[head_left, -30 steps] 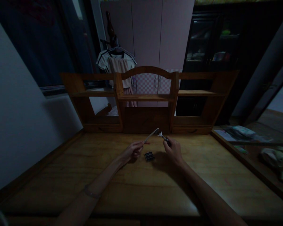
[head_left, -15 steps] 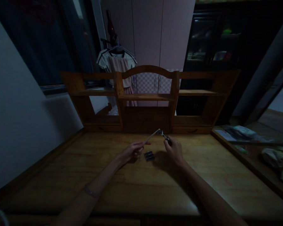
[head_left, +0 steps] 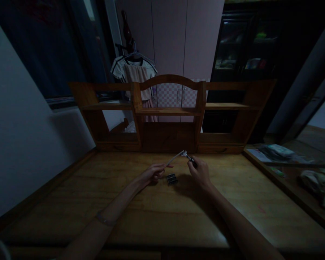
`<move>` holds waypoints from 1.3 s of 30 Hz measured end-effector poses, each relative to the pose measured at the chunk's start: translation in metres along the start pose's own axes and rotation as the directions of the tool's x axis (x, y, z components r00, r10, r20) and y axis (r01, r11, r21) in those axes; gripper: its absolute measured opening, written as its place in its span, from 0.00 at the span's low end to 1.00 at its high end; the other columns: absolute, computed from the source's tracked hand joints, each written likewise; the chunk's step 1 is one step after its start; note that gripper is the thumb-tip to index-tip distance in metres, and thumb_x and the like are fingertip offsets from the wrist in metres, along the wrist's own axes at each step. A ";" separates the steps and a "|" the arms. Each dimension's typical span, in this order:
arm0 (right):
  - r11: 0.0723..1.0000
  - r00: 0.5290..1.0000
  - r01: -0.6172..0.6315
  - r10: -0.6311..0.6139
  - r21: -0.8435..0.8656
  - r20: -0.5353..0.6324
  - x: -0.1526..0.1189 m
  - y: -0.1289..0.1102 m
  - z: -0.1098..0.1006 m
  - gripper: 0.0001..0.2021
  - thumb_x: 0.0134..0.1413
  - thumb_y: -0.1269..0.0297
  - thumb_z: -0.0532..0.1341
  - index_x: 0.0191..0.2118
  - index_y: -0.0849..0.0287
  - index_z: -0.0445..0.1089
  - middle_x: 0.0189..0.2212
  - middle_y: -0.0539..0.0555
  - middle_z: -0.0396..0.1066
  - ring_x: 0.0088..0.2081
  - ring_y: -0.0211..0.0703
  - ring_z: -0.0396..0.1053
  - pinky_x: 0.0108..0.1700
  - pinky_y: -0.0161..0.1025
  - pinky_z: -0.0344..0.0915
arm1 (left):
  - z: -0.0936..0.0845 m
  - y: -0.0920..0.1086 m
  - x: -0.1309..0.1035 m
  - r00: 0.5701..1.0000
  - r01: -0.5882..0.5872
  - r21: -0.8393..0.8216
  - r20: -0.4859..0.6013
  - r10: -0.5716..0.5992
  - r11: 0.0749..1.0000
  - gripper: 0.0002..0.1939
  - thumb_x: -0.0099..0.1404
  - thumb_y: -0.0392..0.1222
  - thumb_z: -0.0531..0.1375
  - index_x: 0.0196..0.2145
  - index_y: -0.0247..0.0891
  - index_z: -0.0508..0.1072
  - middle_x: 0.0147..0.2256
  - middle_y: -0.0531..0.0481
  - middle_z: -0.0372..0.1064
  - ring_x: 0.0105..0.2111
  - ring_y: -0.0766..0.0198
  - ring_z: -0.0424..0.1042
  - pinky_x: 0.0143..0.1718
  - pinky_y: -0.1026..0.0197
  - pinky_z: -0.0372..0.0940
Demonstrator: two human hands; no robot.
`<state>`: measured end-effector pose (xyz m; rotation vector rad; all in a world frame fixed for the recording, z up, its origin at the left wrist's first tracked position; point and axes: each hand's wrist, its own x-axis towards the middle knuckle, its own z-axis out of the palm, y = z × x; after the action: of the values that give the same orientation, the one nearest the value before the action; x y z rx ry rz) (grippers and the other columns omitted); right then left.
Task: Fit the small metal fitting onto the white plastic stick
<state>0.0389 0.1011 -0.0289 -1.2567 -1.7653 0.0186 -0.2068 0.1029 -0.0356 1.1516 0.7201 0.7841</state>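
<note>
- Stick (head_left: 174, 158), pale, thin and slightly bent, held above the middle of the surface (head_left: 151, 220); with 12 o'clock straight ahead of the person, its free end points towards 2 o'clock.
- The left hand (head_left: 155, 172), at the stick's 8 o'clock, has its fingers closed around the near end, one of them stretched out towards 3 o'clock.
- The tool (head_left: 189, 157) has a shiny head and a dark handle; the head meets the stick's free end in this view, though I cannot tell whether the two touch.
- The right hand (head_left: 199, 171), at the stick's 4 o'clock, has its fingers wrapped round the tool's handle, the head aimed between 10 and 11 o'clock.
- A few small dark pieces (head_left: 171, 179) lie close together on the surface at 6 o'clock from the stick, between the two hands; too dim to name.
- A bracelet (head_left: 105, 219) circles the left forearm, at 8 o'clock.
- At 12 o'clock a wooden shelf (head_left: 168, 112) stands along the far edge of the surface, with a pale wardrobe (head_left: 168, 43) beyond it.
- A shirt (head_left: 119, 69) hangs at 11 o'clock; a dark cabinet (head_left: 241, 81) stands at 1 o'clock.
- At 3 o'clock, past the edge of the surface, lies a pale packet (head_left: 280, 151).
</note>
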 end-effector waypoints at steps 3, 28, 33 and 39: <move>1.000 1.000 -0.009 0.009 -0.011 0.001 0.000 0.000 0.000 0.08 0.54 0.65 0.52 0.25 0.59 0.60 0.21 0.49 0.63 0.24 0.37 0.59 0.28 0.33 0.49 | 0.000 0.001 0.000 1.000 -0.018 -0.013 -0.005 0.018 1.000 0.20 0.62 0.47 0.57 0.49 0.34 0.69 0.19 0.61 0.41 0.14 0.77 0.37 0.14 0.69 0.34; 0.993 0.998 -0.051 0.056 -0.110 0.040 0.000 0.002 0.003 0.11 0.56 0.60 0.52 0.29 0.60 0.66 0.24 0.53 0.69 0.25 0.40 0.64 0.28 0.33 0.50 | -0.013 -0.001 0.004 0.999 0.042 0.078 -0.028 -0.040 0.996 0.23 0.61 0.52 0.56 0.49 0.35 0.69 0.19 0.62 0.38 0.15 0.76 0.33 0.15 0.69 0.32; 0.996 0.997 -0.061 0.064 -0.062 0.053 -0.001 0.005 0.005 0.14 0.59 0.58 0.49 0.34 0.60 0.67 0.26 0.54 0.69 0.26 0.40 0.65 0.29 0.33 0.52 | -0.019 -0.003 0.008 0.991 0.083 0.097 -0.112 -0.072 0.992 0.25 0.60 0.54 0.56 0.48 0.34 0.69 0.19 0.63 0.38 0.14 0.77 0.34 0.14 0.69 0.33; 0.991 0.955 -0.047 0.008 0.124 0.296 -0.001 -0.031 0.002 0.16 0.63 0.57 0.44 0.41 0.60 0.64 0.22 0.50 0.66 0.22 0.38 0.62 0.26 0.33 0.52 | -0.015 -0.003 0.019 0.975 0.160 0.125 -0.177 -0.137 0.979 0.25 0.57 0.56 0.58 0.45 0.35 0.70 0.17 0.64 0.40 0.12 0.78 0.36 0.14 0.71 0.34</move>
<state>0.0149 0.0864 -0.0156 -1.2317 -1.9648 0.3488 -0.2080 0.1256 -0.0440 1.1497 1.0035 0.7186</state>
